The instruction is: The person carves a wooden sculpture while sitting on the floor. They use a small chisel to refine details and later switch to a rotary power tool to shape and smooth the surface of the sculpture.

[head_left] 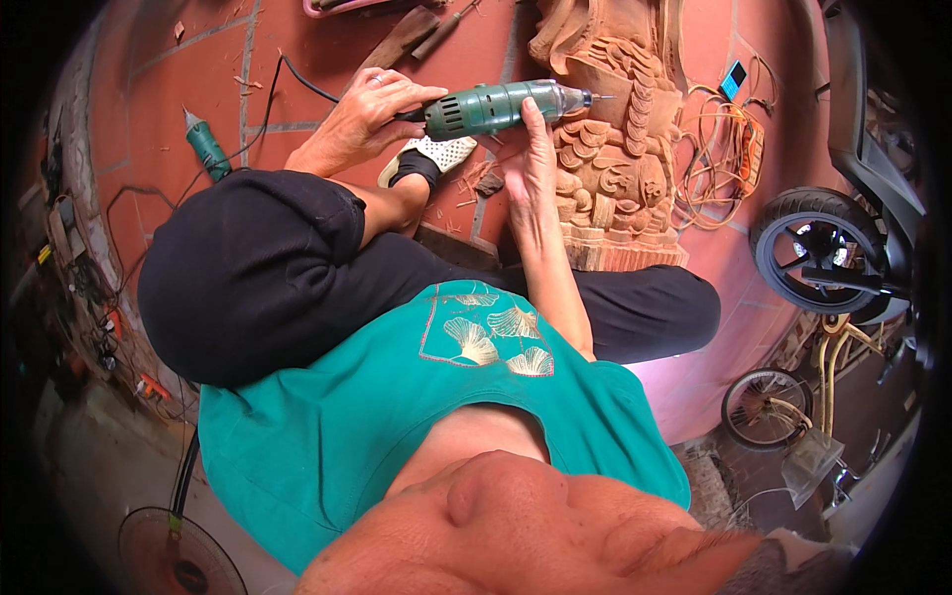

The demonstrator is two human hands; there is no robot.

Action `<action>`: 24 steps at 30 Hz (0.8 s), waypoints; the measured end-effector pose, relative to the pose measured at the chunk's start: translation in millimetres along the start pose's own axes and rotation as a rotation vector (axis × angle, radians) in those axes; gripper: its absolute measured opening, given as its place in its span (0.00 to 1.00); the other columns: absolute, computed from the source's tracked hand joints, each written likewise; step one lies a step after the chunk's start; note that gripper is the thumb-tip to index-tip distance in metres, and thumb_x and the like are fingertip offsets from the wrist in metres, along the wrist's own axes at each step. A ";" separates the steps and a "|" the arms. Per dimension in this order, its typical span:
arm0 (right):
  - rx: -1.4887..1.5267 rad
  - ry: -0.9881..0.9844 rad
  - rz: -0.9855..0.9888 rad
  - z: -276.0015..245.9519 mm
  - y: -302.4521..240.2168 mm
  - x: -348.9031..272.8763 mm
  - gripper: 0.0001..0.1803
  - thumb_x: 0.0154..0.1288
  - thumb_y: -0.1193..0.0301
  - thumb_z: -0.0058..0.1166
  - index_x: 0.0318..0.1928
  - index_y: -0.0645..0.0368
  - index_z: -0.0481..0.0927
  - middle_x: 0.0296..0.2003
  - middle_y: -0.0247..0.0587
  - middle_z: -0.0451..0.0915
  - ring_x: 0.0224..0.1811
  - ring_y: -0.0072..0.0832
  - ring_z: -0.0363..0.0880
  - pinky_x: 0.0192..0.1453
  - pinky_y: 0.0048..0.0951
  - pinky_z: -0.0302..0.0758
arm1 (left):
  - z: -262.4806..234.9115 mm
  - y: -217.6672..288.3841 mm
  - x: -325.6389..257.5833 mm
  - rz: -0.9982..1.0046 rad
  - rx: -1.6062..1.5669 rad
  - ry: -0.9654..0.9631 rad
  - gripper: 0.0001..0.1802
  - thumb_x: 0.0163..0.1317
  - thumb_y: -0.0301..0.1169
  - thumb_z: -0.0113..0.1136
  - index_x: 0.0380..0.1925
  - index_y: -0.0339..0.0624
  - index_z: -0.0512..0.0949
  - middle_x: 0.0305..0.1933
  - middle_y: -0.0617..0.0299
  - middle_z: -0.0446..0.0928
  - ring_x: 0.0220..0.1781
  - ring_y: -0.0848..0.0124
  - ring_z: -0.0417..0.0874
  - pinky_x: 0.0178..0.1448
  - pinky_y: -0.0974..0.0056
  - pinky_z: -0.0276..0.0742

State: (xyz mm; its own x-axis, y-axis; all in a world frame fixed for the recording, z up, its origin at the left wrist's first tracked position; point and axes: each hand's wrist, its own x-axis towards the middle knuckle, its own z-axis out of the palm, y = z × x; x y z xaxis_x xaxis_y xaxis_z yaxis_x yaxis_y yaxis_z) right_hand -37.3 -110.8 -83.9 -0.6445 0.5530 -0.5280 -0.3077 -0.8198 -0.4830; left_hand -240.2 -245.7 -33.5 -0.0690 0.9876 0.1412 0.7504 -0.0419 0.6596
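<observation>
A green die grinder [486, 108] with a grey metal nose and a thin bit lies level across both hands, its tip over the carved wooden piece [620, 149]. My left hand [375, 114] closes on the dark rear end of the grinder, where its black cord comes out. Around the front of the body, my right hand [530, 159] holds the tool with the thumb on top; its other fingers are mostly hidden underneath. Scrolls, scales and curls in relief cover the brown wood. I cannot tell whether the bit touches it.
On the tiled floor [178, 89] lie a second green power tool [205, 146], a wooden mallet [399, 38], a chisel [436, 36] and wood chips. Right of the carving are an orange power strip [750, 154] with tangled cord, a phone [733, 80] and a motorbike wheel [764, 238].
</observation>
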 end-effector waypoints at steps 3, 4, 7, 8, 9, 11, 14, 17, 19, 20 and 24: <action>-0.021 0.006 -0.020 -0.6 -0.4 -1.6 0.27 0.66 0.63 0.64 0.60 0.51 0.66 0.53 0.53 0.80 0.52 0.43 0.84 0.50 0.52 0.86 | 3.7 -6.7 -0.5 0.062 0.131 0.002 0.32 0.53 0.34 0.70 0.62 0.51 0.75 0.50 0.65 0.82 0.53 0.64 0.78 0.67 0.53 0.64; -0.022 0.013 -0.024 -3.2 2.1 -1.2 0.27 0.66 0.63 0.64 0.60 0.51 0.65 0.53 0.53 0.80 0.52 0.43 0.84 0.50 0.52 0.86 | 5.5 -10.0 -1.7 0.082 0.144 0.004 0.32 0.53 0.35 0.69 0.62 0.51 0.75 0.50 0.65 0.82 0.53 0.64 0.78 0.67 0.53 0.64; -0.016 0.043 -0.048 -2.3 1.2 -3.6 0.29 0.65 0.63 0.65 0.61 0.52 0.63 0.52 0.52 0.79 0.51 0.44 0.84 0.49 0.53 0.87 | 5.9 -8.2 3.6 0.143 0.198 0.011 0.31 0.53 0.36 0.69 0.60 0.48 0.76 0.50 0.66 0.82 0.53 0.64 0.79 0.65 0.54 0.65; -0.021 0.038 -0.052 -1.2 0.7 -4.2 0.29 0.65 0.63 0.65 0.60 0.52 0.63 0.52 0.53 0.79 0.51 0.44 0.84 0.49 0.53 0.87 | 6.1 -7.8 3.8 0.150 0.204 0.013 0.31 0.53 0.36 0.69 0.59 0.47 0.76 0.50 0.66 0.82 0.53 0.64 0.79 0.64 0.54 0.65; -0.025 0.026 -0.049 1.4 0.3 -4.6 0.30 0.65 0.63 0.65 0.60 0.53 0.63 0.52 0.53 0.79 0.51 0.45 0.84 0.49 0.53 0.87 | 3.4 -5.7 3.2 0.151 0.216 0.015 0.31 0.53 0.36 0.69 0.59 0.46 0.76 0.50 0.66 0.82 0.53 0.64 0.79 0.64 0.54 0.65; -0.063 0.022 -0.050 10.4 -3.4 -10.2 0.30 0.66 0.59 0.64 0.60 0.58 0.67 0.53 0.54 0.80 0.54 0.44 0.83 0.56 0.54 0.83 | 3.6 -5.6 3.3 0.153 0.215 0.017 0.30 0.53 0.36 0.68 0.59 0.45 0.76 0.50 0.65 0.82 0.53 0.65 0.79 0.64 0.55 0.65; -0.047 -0.005 -0.031 11.3 -4.4 -9.4 0.30 0.66 0.59 0.64 0.61 0.58 0.66 0.54 0.54 0.80 0.54 0.44 0.83 0.54 0.55 0.84 | -4.1 2.9 4.2 0.127 0.214 0.015 0.29 0.54 0.38 0.68 0.56 0.44 0.77 0.50 0.65 0.82 0.53 0.65 0.79 0.64 0.54 0.66; -0.047 0.020 -0.050 3.3 -2.4 -9.6 0.32 0.64 0.60 0.66 0.63 0.55 0.65 0.52 0.49 0.79 0.50 0.41 0.84 0.51 0.52 0.85 | 8.5 -6.4 5.6 0.147 0.181 0.033 0.26 0.54 0.40 0.67 0.53 0.43 0.78 0.48 0.64 0.83 0.51 0.64 0.79 0.64 0.54 0.66; -0.030 0.062 -0.057 9.0 1.2 -11.5 0.35 0.62 0.63 0.68 0.64 0.52 0.62 0.49 0.45 0.79 0.44 0.38 0.86 0.46 0.47 0.88 | 2.0 -3.1 5.3 0.168 0.178 0.029 0.25 0.54 0.40 0.67 0.52 0.43 0.78 0.47 0.63 0.83 0.50 0.64 0.80 0.63 0.54 0.67; -0.041 0.025 -0.029 2.0 6.8 -7.5 0.38 0.61 0.64 0.69 0.66 0.51 0.61 0.47 0.41 0.79 0.42 0.36 0.86 0.44 0.45 0.88 | -1.5 -1.2 5.0 0.177 0.177 0.027 0.25 0.55 0.40 0.67 0.51 0.43 0.78 0.46 0.63 0.83 0.50 0.64 0.80 0.63 0.54 0.67; -0.066 0.005 -0.026 1.4 6.3 -6.8 0.40 0.60 0.64 0.70 0.68 0.51 0.60 0.49 0.40 0.78 0.42 0.35 0.86 0.43 0.45 0.88 | 5.1 -4.0 3.7 0.169 -0.015 0.025 0.26 0.56 0.36 0.68 0.54 0.42 0.77 0.46 0.59 0.82 0.46 0.59 0.81 0.57 0.54 0.73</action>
State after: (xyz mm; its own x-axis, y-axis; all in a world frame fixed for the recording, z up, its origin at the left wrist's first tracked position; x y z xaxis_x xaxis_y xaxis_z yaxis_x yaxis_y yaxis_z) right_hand -35.9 -119.9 -82.3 -0.6330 0.5750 -0.5184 -0.2778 -0.7937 -0.5412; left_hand -240.1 -241.1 -39.4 0.0407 0.9621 0.2696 0.7430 -0.2096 0.6357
